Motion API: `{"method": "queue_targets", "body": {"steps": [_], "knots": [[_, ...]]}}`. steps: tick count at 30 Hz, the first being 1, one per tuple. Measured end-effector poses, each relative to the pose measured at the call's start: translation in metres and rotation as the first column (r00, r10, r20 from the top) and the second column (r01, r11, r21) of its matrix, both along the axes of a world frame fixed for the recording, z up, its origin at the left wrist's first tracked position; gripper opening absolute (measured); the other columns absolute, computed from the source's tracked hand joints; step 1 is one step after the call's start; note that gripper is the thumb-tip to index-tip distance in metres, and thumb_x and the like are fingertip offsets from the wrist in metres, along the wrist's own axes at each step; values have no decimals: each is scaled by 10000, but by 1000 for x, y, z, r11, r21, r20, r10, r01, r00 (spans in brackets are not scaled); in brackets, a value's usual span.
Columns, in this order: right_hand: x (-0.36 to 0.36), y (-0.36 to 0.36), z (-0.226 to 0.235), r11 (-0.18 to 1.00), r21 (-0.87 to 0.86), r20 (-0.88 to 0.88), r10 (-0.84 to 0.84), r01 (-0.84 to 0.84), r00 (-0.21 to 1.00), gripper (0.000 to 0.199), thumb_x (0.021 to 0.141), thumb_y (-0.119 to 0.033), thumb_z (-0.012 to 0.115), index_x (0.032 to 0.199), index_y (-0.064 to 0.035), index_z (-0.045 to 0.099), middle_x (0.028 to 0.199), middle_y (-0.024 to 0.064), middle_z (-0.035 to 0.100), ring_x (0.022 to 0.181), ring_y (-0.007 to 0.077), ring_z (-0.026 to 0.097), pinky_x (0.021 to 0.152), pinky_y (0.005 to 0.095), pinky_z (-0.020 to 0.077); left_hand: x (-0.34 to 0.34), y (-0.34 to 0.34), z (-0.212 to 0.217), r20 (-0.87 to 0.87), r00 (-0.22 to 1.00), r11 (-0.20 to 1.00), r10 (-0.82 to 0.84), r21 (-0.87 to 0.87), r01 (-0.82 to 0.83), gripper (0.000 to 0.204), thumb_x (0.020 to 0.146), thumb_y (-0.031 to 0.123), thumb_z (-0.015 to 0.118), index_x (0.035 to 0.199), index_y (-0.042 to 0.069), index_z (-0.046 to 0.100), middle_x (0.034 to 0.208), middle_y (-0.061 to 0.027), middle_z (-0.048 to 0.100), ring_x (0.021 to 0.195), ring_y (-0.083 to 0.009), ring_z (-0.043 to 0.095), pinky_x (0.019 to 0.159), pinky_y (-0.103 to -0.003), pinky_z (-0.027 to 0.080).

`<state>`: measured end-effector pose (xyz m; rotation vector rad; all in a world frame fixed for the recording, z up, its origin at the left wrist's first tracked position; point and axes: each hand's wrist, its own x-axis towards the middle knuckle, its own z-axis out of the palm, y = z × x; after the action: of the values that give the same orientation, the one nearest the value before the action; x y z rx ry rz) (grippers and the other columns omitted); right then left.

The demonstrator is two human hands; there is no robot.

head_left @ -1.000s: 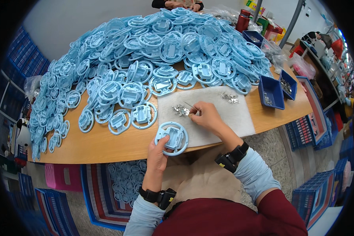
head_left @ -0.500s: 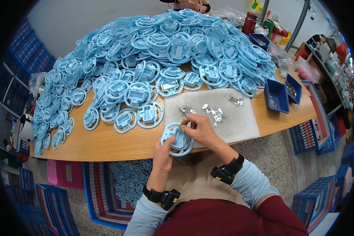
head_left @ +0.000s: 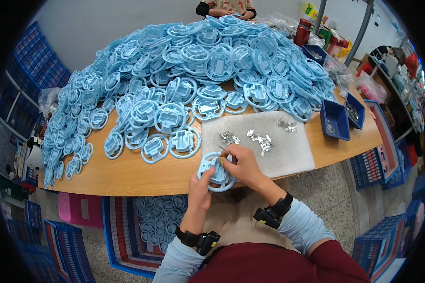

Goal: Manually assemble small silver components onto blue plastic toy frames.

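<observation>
My left hand grips a light-blue plastic toy steering wheel by its left rim, thumb on top, at the table's front edge. Over the wheel's hub, my right hand is closed in a pinch on a thin metal tool, whose kind I cannot make out. Its fingertips hide part of the wheel. Just beyond, on a white mat, lie small silvery metal pieces in three loose clusters.
A large heap of similar wheels covers much of the table. Two blue bins with small metal parts stand at right. Below the table, a striped crate holds more wheels beside a pink stool. Another person sits opposite.
The view has shifted slightly, so the scene sits a little lower and to the right. My right fingers press closer onto the wheel's hub; my left hand keeps its hold.
</observation>
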<state>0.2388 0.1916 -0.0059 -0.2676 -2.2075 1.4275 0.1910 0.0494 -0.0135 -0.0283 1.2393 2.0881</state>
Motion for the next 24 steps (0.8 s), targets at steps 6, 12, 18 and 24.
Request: {"method": "queue_targets", "body": {"steps": [6, 12, 18, 24], "knots": [[4, -12, -4, 920, 364, -184, -80, 143, 980, 101, 711, -65, 646, 791, -46, 588, 804, 79, 582, 593, 254, 579, 516, 321, 462, 2, 1, -3, -19, 1000, 1000, 2, 8, -2, 200, 829, 120, 603, 1004, 35, 558, 878, -33, 600, 734, -105, 588, 581, -248, 498], [1, -15, -4, 918, 362, -138, -122, 164, 983, 108, 710, -58, 645, 791, -53, 574, 799, 77, 573, 626, 270, 592, 522, 333, 469, 4, 1, -5, -65, 997, 999, 33, -10, -34, 201, 837, 124, 595, 1013, 34, 556, 878, -24, 594, 731, -93, 575, 582, -234, 485], [9, -18, 1, 886, 452, -86, -70, 102, 994, 129, 721, -77, 646, 842, -64, 601, 840, 74, 570, 650, 275, 596, 539, 328, 474, 7, 2, -7, -88, 995, 999, 49, -9, -50, 201, 843, 123, 588, 1019, 31, 553, 878, -21, 591, 731, -85, 565, 595, -229, 476], [26, -16, 10, 913, 407, 91, -86, 42, 992, 261, 783, -141, 596, 1043, -120, 610, 883, 68, 555, 664, 283, 591, 574, 367, 475, 10, 3, -3, -76, 994, 997, 81, -2, -82, 215, 846, 117, 581, 1037, 26, 546, 897, -34, 593, 753, -97, 571, 618, -238, 485]]}}
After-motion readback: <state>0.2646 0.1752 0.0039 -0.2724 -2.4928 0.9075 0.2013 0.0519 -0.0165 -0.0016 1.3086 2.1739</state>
